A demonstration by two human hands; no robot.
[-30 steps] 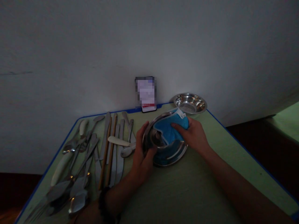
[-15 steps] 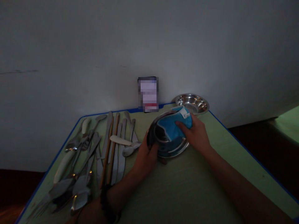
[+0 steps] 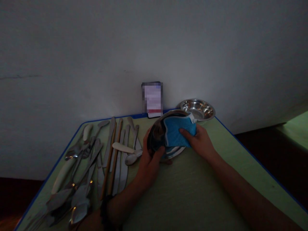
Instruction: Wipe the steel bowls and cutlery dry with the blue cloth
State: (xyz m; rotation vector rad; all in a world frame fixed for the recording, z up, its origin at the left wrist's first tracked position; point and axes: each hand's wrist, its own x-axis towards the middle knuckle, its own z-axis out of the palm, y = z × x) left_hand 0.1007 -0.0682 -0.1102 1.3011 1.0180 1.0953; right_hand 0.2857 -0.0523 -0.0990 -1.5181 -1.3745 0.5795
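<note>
A shiny steel bowl (image 3: 156, 133) is tilted up above the table, its inside facing me. My left hand (image 3: 149, 160) grips its left and lower rim, the thumb over the edge and some fingers hidden behind. In my right hand (image 3: 201, 139) is a blue cloth (image 3: 179, 130) with a pale edge and a white tag, pinched under the thumb. The cloth covers the right part of the bowl's inside; whether it presses on the metal I cannot tell. Just left of my left hand lie a spoon (image 3: 131, 159) and a white-handled utensil (image 3: 124, 147).
A second steel bowl (image 3: 198, 109) stands at the table's back right corner. A phone (image 3: 152, 99) leans on the wall. Knives, wooden chopsticks (image 3: 115, 160), forks and spatulas (image 3: 60, 200) spread over the left side of the green table (image 3: 192, 199), which has a blue edge.
The bowl has tipped further upright and shifted slightly left with my left hand. The cloth now hangs flatter and more spread out, its tag folded toward the upper right corner.
</note>
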